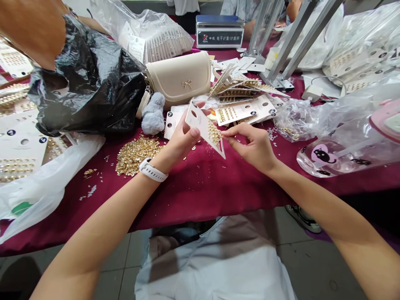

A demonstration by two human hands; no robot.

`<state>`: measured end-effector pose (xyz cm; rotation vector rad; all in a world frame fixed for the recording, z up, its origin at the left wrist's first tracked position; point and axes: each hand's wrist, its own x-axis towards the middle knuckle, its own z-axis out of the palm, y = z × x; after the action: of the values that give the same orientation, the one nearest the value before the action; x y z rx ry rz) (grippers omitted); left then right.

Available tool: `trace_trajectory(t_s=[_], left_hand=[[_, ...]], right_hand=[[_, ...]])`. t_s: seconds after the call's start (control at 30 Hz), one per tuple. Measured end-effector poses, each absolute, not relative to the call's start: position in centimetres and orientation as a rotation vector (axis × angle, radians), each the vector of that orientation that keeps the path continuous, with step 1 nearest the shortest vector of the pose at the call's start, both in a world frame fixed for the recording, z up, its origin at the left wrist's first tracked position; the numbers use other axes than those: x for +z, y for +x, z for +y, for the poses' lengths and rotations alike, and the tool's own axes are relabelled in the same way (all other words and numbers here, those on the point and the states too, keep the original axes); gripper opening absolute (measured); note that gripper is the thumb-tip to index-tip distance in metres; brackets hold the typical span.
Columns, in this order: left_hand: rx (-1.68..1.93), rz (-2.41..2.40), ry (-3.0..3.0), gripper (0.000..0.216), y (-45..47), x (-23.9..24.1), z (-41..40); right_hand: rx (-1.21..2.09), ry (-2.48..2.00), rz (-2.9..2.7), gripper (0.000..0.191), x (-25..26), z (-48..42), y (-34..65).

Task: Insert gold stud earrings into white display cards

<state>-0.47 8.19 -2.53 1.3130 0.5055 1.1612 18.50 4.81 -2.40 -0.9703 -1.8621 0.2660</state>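
Observation:
My left hand (183, 137) is closed on a white earring card (201, 123), which it holds tilted above the dark red tablecloth. Rows of gold earrings (214, 132) fill the lower part of that card. The fingertips of my right hand (254, 146) are pinched at the card's right edge, beside the earrings; whatever they hold is too small to make out. Left of my left hand lies a heap of small gold pieces (137, 154). Just beyond the hands, more earring cards (236, 113) lie in a loose pile.
A cream handbag (179, 77) with a grey plush charm (153, 113) stands behind my left hand. Black plastic (87, 79) bulges at left, a clear bottle (337, 156) lies at right. Farther back are a digital scale (220, 32), metal posts (290, 46) and other people.

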Motion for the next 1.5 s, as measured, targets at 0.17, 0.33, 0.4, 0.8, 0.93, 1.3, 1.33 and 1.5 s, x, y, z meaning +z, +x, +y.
trace_trajectory(t_s=[0.17, 0.33, 0.4, 0.8, 0.93, 1.3, 1.33, 1.5], left_hand=[[1.197, 0.431, 1.398, 0.078, -0.5, -3.4, 8.7], [1.248, 0.547, 1.37, 0.083, -0.2, -3.1, 8.3], [1.249, 0.537, 1.357, 0.079, -0.2, -2.9, 8.2], [1.269, 0.471, 1.364, 0.078, -0.2, -2.6, 8.5], [1.255, 0.447, 1.396, 0.084, -0.4, -3.3, 9.2], [1.338, 0.396, 1.472, 0.068, -0.4, -4.0, 9.8], [1.335, 0.402, 1.472, 0.067, -0.5, -4.1, 9.8], [1.252, 0.421, 1.448, 0.073, -0.9, -4.5, 9.9]], right_hand=[[0.28, -0.963, -1.857, 0.009, -2.8, 5.0, 18.5], [0.222, -0.936, -1.868, 0.012, -3.1, 5.1, 18.4], [0.182, -0.951, -1.9, 0.014, -3.0, 5.0, 18.3], [0.284, -1.019, -1.835, 0.005, -2.4, 4.6, 17.8], [0.286, -0.976, -1.842, 0.005, -2.8, 5.0, 17.9], [0.115, -0.833, -1.986, 0.011, -2.8, 5.1, 18.0], [0.096, -0.822, -2.007, 0.012, -2.8, 5.1, 18.0], [0.11, -0.817, -2.052, 0.012, -2.9, 5.1, 18.0]])
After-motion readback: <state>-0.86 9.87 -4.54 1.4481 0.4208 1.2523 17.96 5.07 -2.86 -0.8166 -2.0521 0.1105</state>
